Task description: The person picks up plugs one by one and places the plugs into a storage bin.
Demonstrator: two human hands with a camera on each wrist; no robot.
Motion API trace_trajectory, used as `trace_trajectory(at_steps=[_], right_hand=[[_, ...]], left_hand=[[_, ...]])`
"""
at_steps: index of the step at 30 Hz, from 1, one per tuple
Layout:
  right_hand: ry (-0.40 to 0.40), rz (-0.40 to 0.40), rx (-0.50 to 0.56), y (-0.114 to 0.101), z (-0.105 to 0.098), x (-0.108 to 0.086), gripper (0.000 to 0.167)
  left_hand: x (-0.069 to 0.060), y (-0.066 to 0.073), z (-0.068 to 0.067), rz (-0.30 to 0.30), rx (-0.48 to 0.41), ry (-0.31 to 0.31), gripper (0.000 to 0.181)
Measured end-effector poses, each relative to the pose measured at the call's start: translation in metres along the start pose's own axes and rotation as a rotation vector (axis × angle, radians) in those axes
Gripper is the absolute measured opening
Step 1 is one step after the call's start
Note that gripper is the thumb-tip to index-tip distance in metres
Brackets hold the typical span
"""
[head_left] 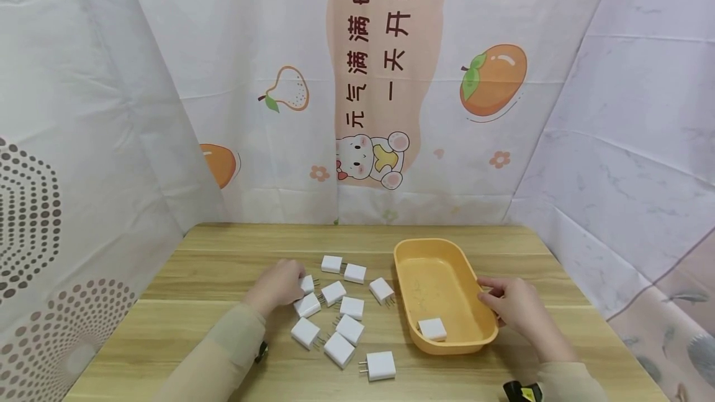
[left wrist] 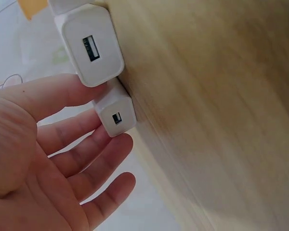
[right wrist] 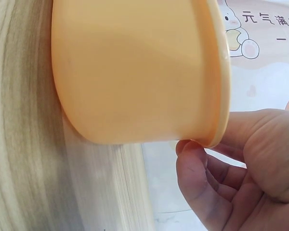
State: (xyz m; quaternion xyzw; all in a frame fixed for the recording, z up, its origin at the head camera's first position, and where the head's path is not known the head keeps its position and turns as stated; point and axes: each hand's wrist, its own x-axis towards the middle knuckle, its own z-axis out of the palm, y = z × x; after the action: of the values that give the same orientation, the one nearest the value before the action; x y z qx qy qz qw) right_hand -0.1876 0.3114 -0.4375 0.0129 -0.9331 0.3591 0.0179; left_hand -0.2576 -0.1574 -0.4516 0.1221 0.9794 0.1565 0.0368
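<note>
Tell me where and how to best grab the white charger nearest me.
Pinch the charger by the near and far sides of its block, coming from above. It lies flat with its prongs pointing left, so that grip should keep fingers off them, and the bare table around it probably leaves room.

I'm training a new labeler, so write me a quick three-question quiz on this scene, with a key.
1. How many white USB chargers lie inside the yellow tray?
2. True or false: the left hand touches a charger outside the tray.
3. In the head view, the right hand holds the tray at its:
A) far end
B) right long side
C) left long side

Key: 1. One. 2. True. 3. B.
</note>
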Motion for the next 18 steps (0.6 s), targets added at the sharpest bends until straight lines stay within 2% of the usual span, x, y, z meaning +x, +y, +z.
trace_trajectory(at_steps=[18], right_hand=[[-0.009,0.006,0.0,0.0003,-0.0003,0.0002,0.037]], left_hand=[[0.0045,0.0031,0.0018,-0.011,0.031,-0.024,0.011]])
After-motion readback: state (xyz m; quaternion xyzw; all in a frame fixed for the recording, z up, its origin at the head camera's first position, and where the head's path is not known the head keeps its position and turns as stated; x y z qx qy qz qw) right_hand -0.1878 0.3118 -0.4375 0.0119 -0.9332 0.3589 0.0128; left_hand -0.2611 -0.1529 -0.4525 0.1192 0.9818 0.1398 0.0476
